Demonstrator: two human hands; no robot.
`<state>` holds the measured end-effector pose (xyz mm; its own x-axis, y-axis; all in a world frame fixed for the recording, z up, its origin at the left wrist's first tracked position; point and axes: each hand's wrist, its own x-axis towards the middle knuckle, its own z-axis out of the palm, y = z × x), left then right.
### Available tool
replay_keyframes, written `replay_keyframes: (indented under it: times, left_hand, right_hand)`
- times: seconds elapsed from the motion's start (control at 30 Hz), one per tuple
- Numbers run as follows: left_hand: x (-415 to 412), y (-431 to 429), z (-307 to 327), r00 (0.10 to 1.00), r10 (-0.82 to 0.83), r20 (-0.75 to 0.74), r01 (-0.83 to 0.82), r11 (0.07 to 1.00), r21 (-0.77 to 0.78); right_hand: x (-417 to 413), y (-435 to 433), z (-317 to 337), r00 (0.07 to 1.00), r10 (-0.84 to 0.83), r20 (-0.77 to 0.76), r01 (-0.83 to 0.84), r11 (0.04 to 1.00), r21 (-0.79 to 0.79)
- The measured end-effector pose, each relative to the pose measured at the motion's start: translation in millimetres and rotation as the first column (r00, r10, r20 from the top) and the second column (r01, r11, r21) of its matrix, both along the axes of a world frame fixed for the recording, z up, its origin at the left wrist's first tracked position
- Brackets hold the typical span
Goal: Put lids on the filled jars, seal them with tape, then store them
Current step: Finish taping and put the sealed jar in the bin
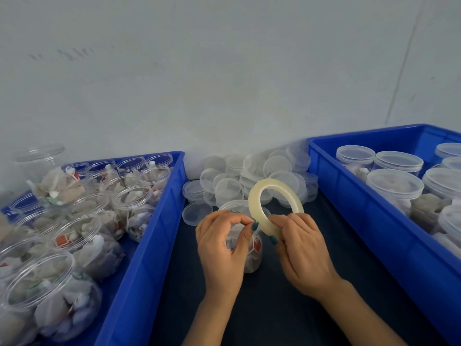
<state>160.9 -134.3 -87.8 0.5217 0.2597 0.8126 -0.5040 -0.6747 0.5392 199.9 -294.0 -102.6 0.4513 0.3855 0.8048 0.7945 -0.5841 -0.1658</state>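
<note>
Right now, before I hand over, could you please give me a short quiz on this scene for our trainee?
1. True or false: the jars in the right crate wear lids.
2. Where is the pile of loose lids? A in a crate; B on the table between the crates.
3. Fill in: the right hand has its grip on the ____.
Key: 1 true; 2 B; 3 tape roll.

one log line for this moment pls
phase: taping | right hand: holds tape roll | left hand: pinches at tape roll's edge | jar: upright between hands, looks capped
</note>
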Motion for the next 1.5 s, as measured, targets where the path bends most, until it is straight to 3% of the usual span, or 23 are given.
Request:
replay_keyframes:
  times: [0.23, 0.4, 0.5, 0.67, 1.0, 1.2, 1.5]
  left_hand:
    - [1, -9, -7, 0.999, -0.03, 0.023, 0.025, 0.982, 0.189]
    - [-3, -8, -6, 0.996, -0.086, -0.002, 0.086, 0.993, 0.079]
    - [-5, -9, -2, 0.999, -0.032, 0.009, 0.032, 0.999, 0.041]
    - [-2, -7, -4, 0.995, 0.063, 0.082, -0.076, 0.983, 0.169]
    - [-15, -1, -4, 0.974, 0.189, 0.121, -0.216, 0.935, 0.282]
    - [-41, 19, -2, 0.979, 0.201, -0.026, -0.196, 0.972, 0.133]
    - [-62, 37, -9, 0.96, 0.134, -0.245, -0.171, 0.976, -0.134]
  right_hand:
    - [5, -3, 1, 0.988, -0.154, -0.018, 0.155, 0.987, 0.042]
    - [4, -4, 4, 0.99, -0.139, 0.003, 0.138, 0.99, 0.035]
    - [3, -4, 6, 0.992, -0.115, 0.056, 0.113, 0.993, 0.033]
    - [3, -1, 5, 0.983, -0.107, 0.152, 0.112, 0.993, -0.025]
    - [15, -20, 1, 0.91, -0.243, 0.335, 0.289, 0.953, -0.095]
    - [20, -30, -3, 0.897, -0.288, 0.334, 0.317, 0.948, -0.034]
    - [21, -26, -5, 0.897, -0.407, 0.173, 0.408, 0.912, 0.032]
